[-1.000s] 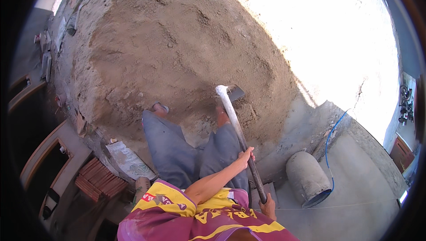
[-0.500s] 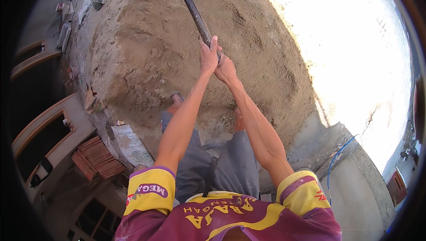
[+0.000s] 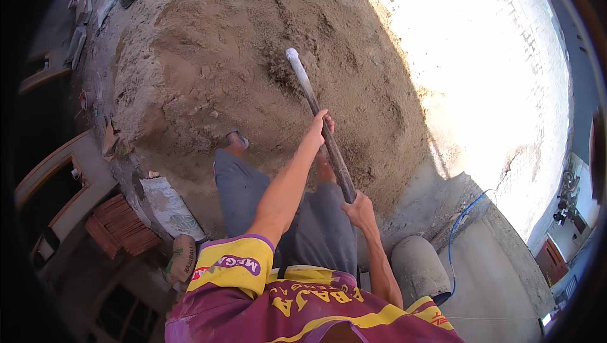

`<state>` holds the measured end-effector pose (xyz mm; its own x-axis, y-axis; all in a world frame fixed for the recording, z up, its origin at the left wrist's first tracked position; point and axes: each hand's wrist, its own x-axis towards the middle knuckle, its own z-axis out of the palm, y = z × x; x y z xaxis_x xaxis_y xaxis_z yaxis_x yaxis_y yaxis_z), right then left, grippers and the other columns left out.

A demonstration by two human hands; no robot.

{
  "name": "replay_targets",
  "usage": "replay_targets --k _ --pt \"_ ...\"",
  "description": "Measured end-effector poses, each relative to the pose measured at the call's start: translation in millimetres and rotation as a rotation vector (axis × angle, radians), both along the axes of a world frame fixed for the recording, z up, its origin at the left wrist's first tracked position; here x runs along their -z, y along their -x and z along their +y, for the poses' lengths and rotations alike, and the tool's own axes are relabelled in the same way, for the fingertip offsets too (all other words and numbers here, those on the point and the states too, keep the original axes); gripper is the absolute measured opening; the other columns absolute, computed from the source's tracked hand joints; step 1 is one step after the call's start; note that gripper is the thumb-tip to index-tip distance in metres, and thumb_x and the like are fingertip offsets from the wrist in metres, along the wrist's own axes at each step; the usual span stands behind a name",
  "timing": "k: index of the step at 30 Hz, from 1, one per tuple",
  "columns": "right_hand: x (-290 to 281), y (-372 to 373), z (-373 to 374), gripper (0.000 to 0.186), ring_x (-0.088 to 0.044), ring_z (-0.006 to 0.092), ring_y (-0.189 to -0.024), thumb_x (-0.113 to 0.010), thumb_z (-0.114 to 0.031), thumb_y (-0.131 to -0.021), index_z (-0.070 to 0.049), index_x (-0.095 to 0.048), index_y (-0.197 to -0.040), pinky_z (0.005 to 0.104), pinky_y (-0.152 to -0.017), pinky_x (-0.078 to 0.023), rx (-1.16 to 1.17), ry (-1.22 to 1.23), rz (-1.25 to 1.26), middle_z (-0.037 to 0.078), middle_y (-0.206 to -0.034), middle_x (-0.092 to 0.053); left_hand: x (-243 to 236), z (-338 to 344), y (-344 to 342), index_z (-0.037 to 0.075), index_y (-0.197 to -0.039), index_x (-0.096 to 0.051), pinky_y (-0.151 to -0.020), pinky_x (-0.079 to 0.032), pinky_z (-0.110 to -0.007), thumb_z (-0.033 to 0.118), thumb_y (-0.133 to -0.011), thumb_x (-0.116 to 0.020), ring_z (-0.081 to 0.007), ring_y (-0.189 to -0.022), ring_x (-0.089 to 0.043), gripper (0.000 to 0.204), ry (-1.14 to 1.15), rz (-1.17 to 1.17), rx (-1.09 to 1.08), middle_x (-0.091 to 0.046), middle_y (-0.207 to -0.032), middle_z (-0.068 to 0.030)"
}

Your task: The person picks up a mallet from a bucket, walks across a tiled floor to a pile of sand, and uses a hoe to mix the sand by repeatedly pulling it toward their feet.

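A long dark wooden tool handle (image 3: 332,156) runs from near my right thigh up and away to the left over the sand. Its far tip is pale and whitish, and beside it the brown sand pile (image 3: 215,46) looks darker and loose. I cannot make out a blade there. My left hand (image 3: 321,127) is wrapped round the middle of the handle. Close to my right leg, my right hand (image 3: 359,210) grips the near end. Both of my feet are by the pile's near edge.
To the left lie a white sack (image 3: 169,204), a stack of reddish-brown slats (image 3: 122,225) and a brown bag (image 3: 182,257). A grey rounded container (image 3: 418,270) stands on my right beside a blue hose (image 3: 453,232). Bright sunlit ground (image 3: 471,65) lies beyond the pile.
The handle has come back toward me, so its pale far end now shows. My hands, close together before, are now apart: the right has drawn back to my leg, the left is farther up the handle.
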<state>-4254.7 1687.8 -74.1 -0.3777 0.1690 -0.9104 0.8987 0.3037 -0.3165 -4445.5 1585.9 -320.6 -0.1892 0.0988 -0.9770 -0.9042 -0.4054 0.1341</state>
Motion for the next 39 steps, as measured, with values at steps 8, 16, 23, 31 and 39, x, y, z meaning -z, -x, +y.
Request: replay_targets --k 8,16,23,31,39 --pt "-133.5 -323.9 -1.1 0.037 -0.065 0.0496 -0.092 -0.079 -0.018 -0.078 -0.001 -0.061 -0.106 0.0497 -0.079 -0.052 0.073 -0.207 -0.166 0.027 -0.091 -0.067 -145.0 47.1 -308.7 0.012 -0.078 -0.056 -0.063 -0.055 -0.040 0.028 -0.089 -0.075 -0.0198 -0.060 -0.059 0.028 -0.100 -0.486 0.347 -0.055 -0.070 -0.0034" --pt "33.3 -152.2 2.3 0.048 -0.072 0.0414 -0.092 -0.079 -0.024 -0.086 -0.002 -0.062 -0.126 0.0442 -0.078 -0.055 0.008 -0.118 0.170 0.024 -0.096 -0.072 -177.4 25.4 -69.3 0.010 -0.099 -0.058 -0.064 -0.050 -0.031 0.028 -0.097 -0.072 -0.0126 -0.067 -0.058 0.023 0.053 0.361 0.247 -0.057 -0.080 -0.0004" --pt "97.4 120.1 -70.9 0.043 -0.070 0.0438 -0.099 -0.074 -0.023 -0.081 0.001 -0.063 -0.116 0.0515 -0.086 -0.053 0.003 0.089 0.352 0.028 -0.099 -0.071 -146.2 -40.2 70.4 0.000 -0.125 -0.048 -0.048 -0.055 -0.032 0.037 -0.103 -0.062 -0.0162 -0.057 -0.062 0.045 0.466 0.667 0.364 -0.059 -0.081 -0.0069" --pt "80.4 2.6 -75.0 0.041 -0.068 0.0503 -0.102 -0.071 -0.023 -0.078 0.006 -0.065 -0.106 0.0548 -0.090 -0.054 -0.237 -0.037 0.051 0.033 -0.102 -0.071 -42.3 -89.7 -101.4 -0.002 -0.106 -0.056 -0.055 -0.062 -0.043 0.040 -0.102 -0.063 -0.0234 -0.062 -0.066 0.042 0.212 0.002 0.284 -0.060 -0.078 -0.0099" --pt "-71.1 -101.7 -1.3 0.046 -0.068 0.0518 -0.098 -0.077 -0.023 -0.075 0.008 -0.062 -0.105 0.0530 -0.088 -0.054 -0.209 -0.083 -0.101 0.035 -0.095 -0.069 -36.9 -48.5 -125.2 0.004 -0.087 -0.060 -0.063 -0.062 -0.038 0.026 -0.096 -0.070 -0.0233 -0.068 -0.068 0.025 0.107 -0.085 -0.015 -0.064 -0.078 -0.0096"
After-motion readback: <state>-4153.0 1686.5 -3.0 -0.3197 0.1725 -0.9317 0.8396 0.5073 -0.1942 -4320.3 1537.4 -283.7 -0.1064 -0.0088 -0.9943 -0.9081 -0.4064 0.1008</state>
